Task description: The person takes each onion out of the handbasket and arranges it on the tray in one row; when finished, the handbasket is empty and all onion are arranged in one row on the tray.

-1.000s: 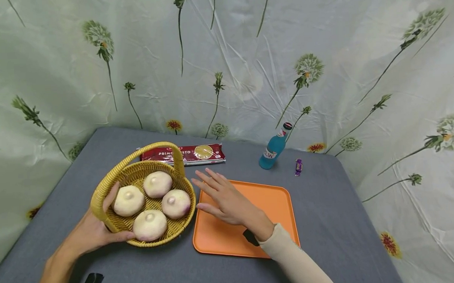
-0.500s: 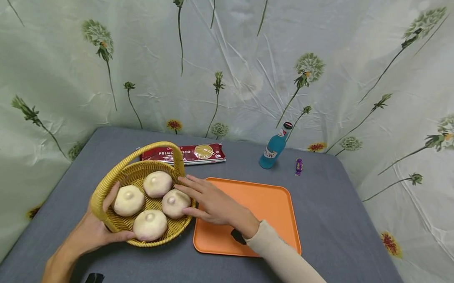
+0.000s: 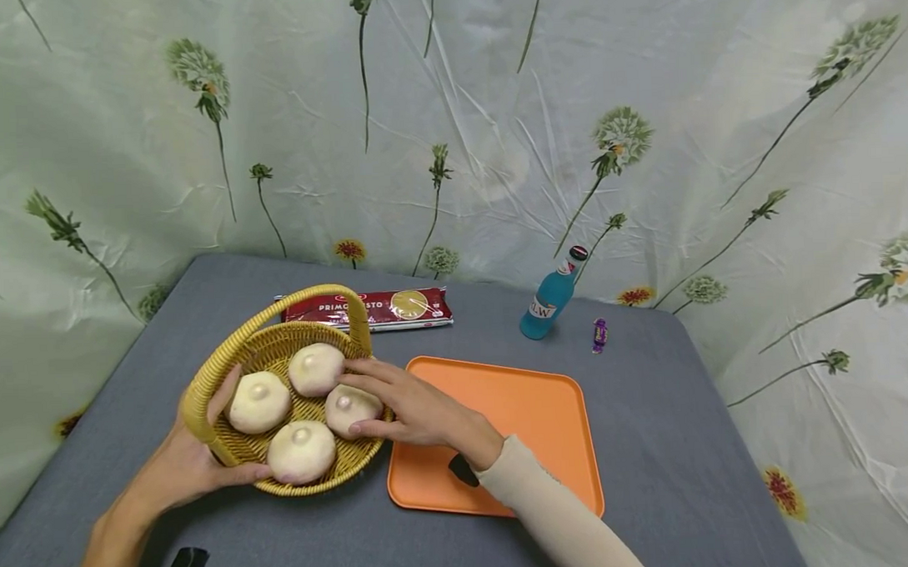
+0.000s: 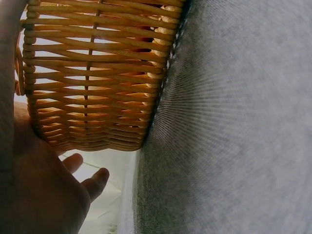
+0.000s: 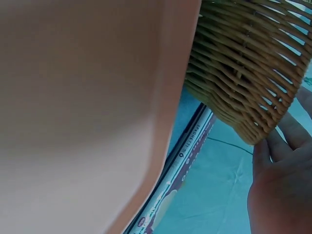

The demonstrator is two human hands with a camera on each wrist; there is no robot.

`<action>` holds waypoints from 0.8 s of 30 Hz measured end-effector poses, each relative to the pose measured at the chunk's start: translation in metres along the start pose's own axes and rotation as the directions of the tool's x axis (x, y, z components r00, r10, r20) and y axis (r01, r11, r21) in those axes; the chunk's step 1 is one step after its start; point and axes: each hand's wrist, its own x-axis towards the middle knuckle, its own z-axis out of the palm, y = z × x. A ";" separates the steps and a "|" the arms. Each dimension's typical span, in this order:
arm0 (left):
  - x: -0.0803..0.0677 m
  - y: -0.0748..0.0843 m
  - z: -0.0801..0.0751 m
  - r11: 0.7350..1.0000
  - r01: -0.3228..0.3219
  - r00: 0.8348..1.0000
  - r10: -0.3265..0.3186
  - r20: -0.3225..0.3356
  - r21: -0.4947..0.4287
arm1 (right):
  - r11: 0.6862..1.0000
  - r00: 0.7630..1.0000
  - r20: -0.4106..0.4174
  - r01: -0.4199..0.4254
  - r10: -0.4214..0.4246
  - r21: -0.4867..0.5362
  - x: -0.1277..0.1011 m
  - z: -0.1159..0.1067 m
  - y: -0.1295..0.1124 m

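Observation:
A yellow wicker basket [image 3: 264, 348] with an arched handle stands on the grey table and holds several pale round buns. My left hand [image 3: 204, 446] grips its near-left rim, thumb inside and fingers round the wall; the left wrist view shows the basket's weave [image 4: 97, 73] against that palm [image 4: 44, 195]. My right hand [image 3: 386, 403] reaches over the right rim. Its straight fingers lie across the rightmost bun [image 3: 346, 406], with the thumb at the bun's near side. An orange tray [image 3: 526, 414] lies right of the basket, under my right forearm.
A red pasta packet [image 3: 372, 310] lies behind the basket. A blue bottle [image 3: 548, 301] and a small purple candy [image 3: 598, 334] stand at the back right. A flowered curtain closes off the back and sides. The table's right edge [image 3: 730, 441] is near the tray.
My right hand has moved left from above the tray, over the basket's rim, onto the rightmost bun. The left hand and the basket have stayed put.

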 end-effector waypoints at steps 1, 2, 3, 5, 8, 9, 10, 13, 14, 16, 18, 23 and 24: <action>0.000 0.000 0.000 1.000 0.005 1.000 -0.005 0.003 0.005 | 1.000 1.000 0.000 -0.002 0.002 0.001 0.000 0.001 0.000; -0.001 0.000 0.000 1.000 0.009 1.000 -0.009 0.005 0.011 | 1.000 1.000 -0.001 -0.004 0.004 -0.003 0.000 0.001 0.001; -0.001 0.000 0.000 1.000 0.011 1.000 -0.011 0.006 0.017 | 1.000 1.000 -0.002 -0.002 0.002 -0.008 0.001 0.002 0.001; -0.002 -0.001 -0.001 1.000 0.017 1.000 -0.017 0.008 0.024 | 1.000 1.000 -0.004 0.005 -0.005 -0.021 0.001 0.003 0.002; -0.003 -0.001 -0.001 1.000 0.020 1.000 -0.020 0.005 0.020 | 0.999 1.000 -0.014 0.020 -0.021 -0.036 0.001 0.003 0.003; -0.003 -0.001 0.000 1.000 0.017 1.000 -0.017 0.003 0.016 | 0.999 0.999 -0.018 0.026 -0.026 -0.038 0.001 0.003 0.004; -0.002 -0.001 0.000 1.000 0.015 1.000 -0.015 0.002 0.015 | 0.999 0.999 -0.022 0.025 -0.026 -0.037 0.001 0.003 0.004; -0.002 -0.001 0.001 1.000 -0.002 1.000 0.002 -0.006 0.015 | 0.999 0.999 -0.027 0.025 -0.026 -0.037 0.001 0.003 0.004; -0.002 0.000 0.001 1.000 -0.007 1.000 0.007 -0.009 0.016 | 0.999 0.999 -0.027 0.025 -0.026 -0.039 0.002 0.003 0.004; -0.002 0.000 0.001 1.000 -0.014 1.000 0.014 -0.013 0.017 | 0.999 0.999 -0.027 0.024 -0.025 -0.049 0.003 0.003 0.004; -0.001 0.000 0.001 1.000 -0.017 1.000 0.017 -0.016 0.017 | 0.997 0.999 -0.024 0.024 -0.026 -0.070 0.004 0.004 0.004; 0.000 0.000 0.001 1.000 -0.015 1.000 0.016 -0.013 0.025 | 0.991 1.000 -0.020 0.012 -0.015 -0.135 0.007 0.003 0.003; 0.000 0.000 0.001 0.999 -0.014 1.000 0.015 -0.011 0.031 | 0.990 1.000 -0.019 0.009 -0.012 -0.142 0.008 0.003 0.003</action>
